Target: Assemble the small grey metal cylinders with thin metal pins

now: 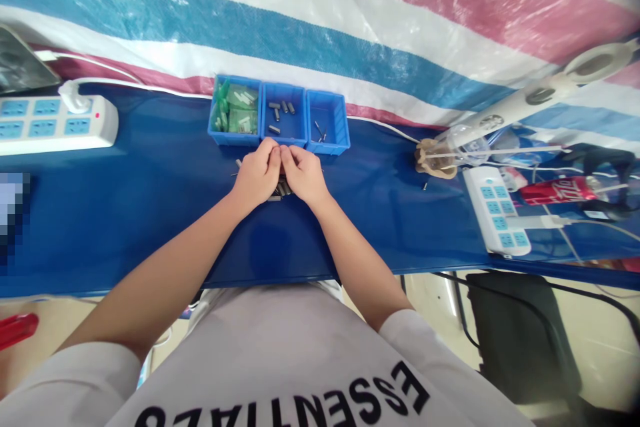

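Observation:
My left hand [257, 175] and my right hand [304, 175] meet at the front of three joined blue bins. Both have curled fingers, with thumbs and fingertips pressed together; whatever lies between them is too small to make out. Under and just below the hands is a small pile of dark metal cylinders [283, 188] on the blue table. The left bin [235, 139] holds green-tinted plastic bags with small pale parts. Several grey cylinders [275, 129] lie in the middle bin [295, 138]. In the right bin [333, 147] are a few thin metal pins [320, 130].
A white power strip [60, 140] is at the far left, near a screen edge. To the right stand a cup-like holder [436, 163], another power strip [493, 213] and a red can [557, 191]. A small screw [425, 185] lies near the holder. A black chair [520, 327] is below right.

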`<state>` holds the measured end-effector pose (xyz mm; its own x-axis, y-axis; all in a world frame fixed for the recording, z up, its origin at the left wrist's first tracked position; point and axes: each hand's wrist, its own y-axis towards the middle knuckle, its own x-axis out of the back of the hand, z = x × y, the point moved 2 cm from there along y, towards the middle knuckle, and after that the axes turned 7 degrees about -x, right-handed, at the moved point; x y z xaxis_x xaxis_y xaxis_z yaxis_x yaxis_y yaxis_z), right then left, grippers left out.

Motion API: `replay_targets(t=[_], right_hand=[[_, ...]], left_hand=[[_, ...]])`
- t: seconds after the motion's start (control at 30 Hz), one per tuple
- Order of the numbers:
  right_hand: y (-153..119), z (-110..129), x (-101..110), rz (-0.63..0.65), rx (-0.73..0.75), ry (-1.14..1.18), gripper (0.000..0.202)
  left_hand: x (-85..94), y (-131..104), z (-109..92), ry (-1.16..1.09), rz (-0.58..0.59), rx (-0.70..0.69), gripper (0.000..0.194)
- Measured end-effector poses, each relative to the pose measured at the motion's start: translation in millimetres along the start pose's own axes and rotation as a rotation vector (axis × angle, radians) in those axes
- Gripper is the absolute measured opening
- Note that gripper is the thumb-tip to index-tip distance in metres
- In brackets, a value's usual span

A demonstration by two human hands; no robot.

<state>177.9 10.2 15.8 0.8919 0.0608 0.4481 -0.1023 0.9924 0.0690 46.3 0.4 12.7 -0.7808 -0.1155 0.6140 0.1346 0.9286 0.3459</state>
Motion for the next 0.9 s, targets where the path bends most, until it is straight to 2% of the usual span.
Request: replay_targets(t=[0.9], right_hand=[[0.3, 0.6, 0.8, 0.010, -0.011, -0.004, 0.044]], left_hand=[[0.5, 0.0, -0.8, -0.005, 0.004, -0.002, 0.027]])
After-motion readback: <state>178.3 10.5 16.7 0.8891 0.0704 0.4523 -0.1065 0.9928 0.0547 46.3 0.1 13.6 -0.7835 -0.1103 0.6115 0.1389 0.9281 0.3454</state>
